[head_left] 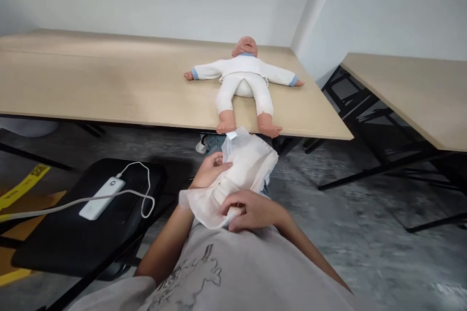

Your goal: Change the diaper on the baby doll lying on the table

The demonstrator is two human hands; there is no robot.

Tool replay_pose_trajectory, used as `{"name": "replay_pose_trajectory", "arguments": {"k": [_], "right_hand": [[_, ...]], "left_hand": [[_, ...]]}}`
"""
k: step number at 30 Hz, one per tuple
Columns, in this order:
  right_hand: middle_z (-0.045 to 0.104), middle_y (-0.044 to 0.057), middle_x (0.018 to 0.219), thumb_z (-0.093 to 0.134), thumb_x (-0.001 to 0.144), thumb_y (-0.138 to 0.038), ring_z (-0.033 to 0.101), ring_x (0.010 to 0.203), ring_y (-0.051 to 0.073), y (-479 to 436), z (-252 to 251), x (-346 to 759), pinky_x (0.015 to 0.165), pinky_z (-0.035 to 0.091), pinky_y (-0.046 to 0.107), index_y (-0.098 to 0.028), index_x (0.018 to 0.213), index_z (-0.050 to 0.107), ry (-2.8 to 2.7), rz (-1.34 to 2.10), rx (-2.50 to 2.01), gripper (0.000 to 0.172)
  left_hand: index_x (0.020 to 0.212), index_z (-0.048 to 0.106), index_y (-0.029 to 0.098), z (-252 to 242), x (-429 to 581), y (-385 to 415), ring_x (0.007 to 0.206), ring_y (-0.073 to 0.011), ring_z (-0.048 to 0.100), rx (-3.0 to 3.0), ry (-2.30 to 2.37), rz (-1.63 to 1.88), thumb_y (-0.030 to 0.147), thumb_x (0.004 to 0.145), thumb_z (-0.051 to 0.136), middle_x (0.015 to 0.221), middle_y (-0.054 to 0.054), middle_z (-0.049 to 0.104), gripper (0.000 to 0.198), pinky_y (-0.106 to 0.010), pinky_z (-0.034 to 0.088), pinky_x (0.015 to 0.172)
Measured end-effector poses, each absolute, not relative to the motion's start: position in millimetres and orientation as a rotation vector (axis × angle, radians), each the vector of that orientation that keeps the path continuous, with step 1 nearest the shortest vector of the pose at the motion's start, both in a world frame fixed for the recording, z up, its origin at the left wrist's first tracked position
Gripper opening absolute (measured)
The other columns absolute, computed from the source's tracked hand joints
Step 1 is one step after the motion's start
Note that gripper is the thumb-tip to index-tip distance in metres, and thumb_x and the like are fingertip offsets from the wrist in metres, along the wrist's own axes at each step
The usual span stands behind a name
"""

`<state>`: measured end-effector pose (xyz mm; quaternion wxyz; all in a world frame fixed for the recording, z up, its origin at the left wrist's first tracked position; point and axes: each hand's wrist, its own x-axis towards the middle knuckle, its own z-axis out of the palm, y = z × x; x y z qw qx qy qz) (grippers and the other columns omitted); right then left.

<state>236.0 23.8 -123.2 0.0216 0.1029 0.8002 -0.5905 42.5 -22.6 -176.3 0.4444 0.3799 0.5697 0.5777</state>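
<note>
A white disposable diaper [244, 167] is spread in front of my lap, its far end close to the table edge. My left hand [210, 171] holds its left side, thumb lying on top and fingers curled. At the near end, my right hand [251, 208] pinches the diaper between thumb and fingers. Beyond it, a baby doll [245, 70] in a white outfit with blue cuffs lies on its back on the wooden table [109, 82]. Its arms are stretched sideways, and its feet reach the table's near edge.
Left of me, a black chair [69, 243] carries a white power bank [102, 198] with a cable attached. Yellow tape [25, 185] shows at far left. Another table [412, 92] with black legs stands on the right. A wall is behind the doll.
</note>
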Motion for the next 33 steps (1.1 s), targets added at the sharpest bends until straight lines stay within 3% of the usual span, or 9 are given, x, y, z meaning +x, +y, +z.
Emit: {"name": "replay_pose_trajectory", "arguments": {"k": [5, 10, 14, 17, 21, 23, 25, 27, 33], "right_hand": [[0.067, 0.003, 0.091, 0.054, 0.089, -0.048, 0.055, 0.073, 0.011, 39.1, -139.8, 240.0, 0.063, 0.041, 0.021, -0.016, 0.102, 0.07, 2.235, -2.19, 0.373, 0.038], [0.061, 0.001, 0.073, 0.062, 0.083, -0.046, 0.048, 0.059, 0.009, 52.8, -163.1, 235.1, 0.054, 0.039, 0.02, -0.014, 0.086, 0.064, 2.387, -2.274, 1.034, 0.032], [0.065, 0.005, 0.08, 0.065, 0.08, -0.044, 0.054, 0.064, 0.013, 67.2, -176.8, 235.4, 0.055, 0.043, 0.022, -0.015, 0.096, 0.064, 2.633, -2.168, 1.475, 0.033], [0.068, 0.01, 0.1, 0.068, 0.077, -0.045, 0.058, 0.065, 0.014, 78.3, -182.1, 239.3, 0.057, 0.046, 0.025, -0.017, 0.115, 0.059, 2.653, -2.083, 1.739, 0.048], [0.054, 0.014, 0.134, 0.076, 0.071, -0.045, 0.062, 0.082, 0.017, 89.3, -181.8, 243.6, 0.064, 0.051, 0.027, -0.02, 0.129, 0.052, 2.69, -2.057, 1.839, 0.068], [0.06, 0.011, 0.123, 0.076, 0.071, -0.045, 0.061, 0.076, 0.015, 92.4, -177.5, 245.2, 0.052, 0.045, 0.022, -0.022, 0.13, 0.05, 2.498, -2.275, 1.733, 0.068], [0.065, 0.003, 0.096, 0.075, 0.074, -0.044, 0.056, 0.061, 0.01, 94.1, -171.5, 247.2, 0.042, 0.032, 0.018, -0.023, 0.123, 0.052, 2.253, -2.514, 1.555, 0.058], [0.058, -0.003, 0.074, 0.076, 0.074, -0.041, 0.048, 0.051, 0.007, 95.0, -165.2, 249.5, 0.04, 0.024, 0.016, -0.022, 0.109, 0.057, 2.113, -2.67, 1.427, 0.045], [0.051, -0.004, 0.062, 0.078, 0.073, -0.04, 0.04, 0.05, 0.005, 92.3, -138.8, 255.8, 0.046, 0.03, 0.019, -0.015, 0.081, 0.061, 2.286, -2.624, 1.449, 0.031]], "left_hand": [[0.099, 0.061, 0.013, -199.2, 40.0, -15.5, 0.08, -0.0158, 0.058, 0.965, 1.522, 1.35, 0.039, 0.076, 0.074, 0.092, -0.003, 0.063, 0.038, -0.025, 0.047, 0.069], [0.108, 0.064, 0.012, -193.9, 41.5, -18.4, 0.087, -0.0203, 0.061, 0.817, 1.388, 1.401, 0.036, 0.078, 0.074, 0.103, -0.008, 0.067, 0.04, -0.029, 0.048, 0.075], [0.125, 0.06, 0.014, -166.4, 55.5, -30.0, 0.102, -0.0277, 0.062, 0.732, 1.181, 1.485, 0.037, 0.083, 0.071, 0.116, -0.01, 0.066, 0.049, -0.036, 0.05, 0.087], [0.129, 0.059, 0.015, -150.6, 62.3, -37.3, 0.107, -0.0304, 0.062, 0.675, 1.099, 1.504, 0.037, 0.082, 0.073, 0.115, -0.01, 0.067, 0.053, -0.04, 0.05, 0.091], [0.133, 0.057, 0.016, -144.5, 63.5, -41.8, 0.111, -0.0316, 0.061, 0.637, 1.116, 1.462, 0.036, 0.081, 0.075, 0.122, -0.011, 0.065, 0.058, -0.044, 0.048, 0.095], [0.133, 0.056, 0.016, -143.4, 63.7, -43.3, 0.115, -0.032, 0.059, 0.657, 1.079, 1.443, 0.034, 0.081, 0.074, 0.128, -0.012, 0.062, 0.058, -0.045, 0.047, 0.098], [0.133, 0.057, 0.017, -140.9, 64.5, -44.6, 0.118, -0.0323, 0.058, 0.679, 1.029, 1.444, 0.033, 0.081, 0.074, 0.131, -0.012, 0.06, 0.057, -0.045, 0.046, 0.1], [0.132, 0.057, 0.018, -136.1, 64.6, -45.0, 0.118, -0.032, 0.057, 0.693, 1.002, 1.458, 0.032, 0.08, 0.075, 0.131, -0.011, 0.06, 0.057, -0.044, 0.047, 0.099], [0.108, 0.069, 0.014, -112.7, 56.9, -41.5, 0.09, -0.0213, 0.064, 0.884, 1.141, 1.485, 0.04, 0.078, 0.075, 0.101, -0.007, 0.069, 0.04, -0.029, 0.05, 0.077]]}}
